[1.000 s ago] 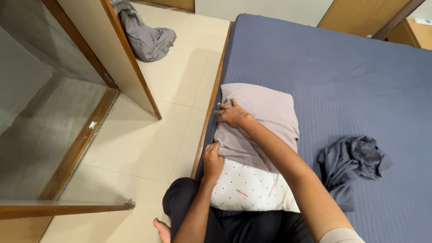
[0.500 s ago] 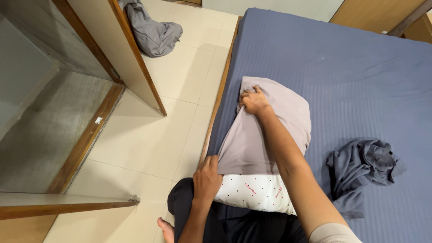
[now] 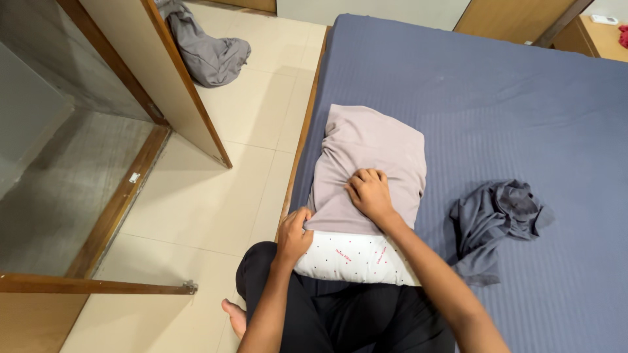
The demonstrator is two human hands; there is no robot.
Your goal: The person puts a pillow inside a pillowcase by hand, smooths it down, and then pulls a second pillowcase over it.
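Note:
A white pillow (image 3: 356, 258) with small dots lies at the near edge of the bed, its far part covered by a pale mauve pillowcase (image 3: 369, 150). My left hand (image 3: 293, 236) grips the open hem of the pillowcase at the pillow's left side. My right hand (image 3: 369, 194) is closed on a bunch of the pillowcase fabric near the middle, just above the hem. The pillow's near end rests against my lap in dark trousers (image 3: 340, 314).
The bed has a blue-grey striped sheet (image 3: 497, 104). A crumpled dark grey cloth (image 3: 494, 222) lies on it to the right. Another grey cloth (image 3: 206, 49) sits on the cream tile floor. An open wardrobe door (image 3: 163, 78) stands at left. My bare foot (image 3: 234, 325) is on the floor.
My right hand has come back from the pillow's far end to the middle, gripping fabric there. The pillowcase covers more of the pillow than one second ago. My left hand stays on the hem.

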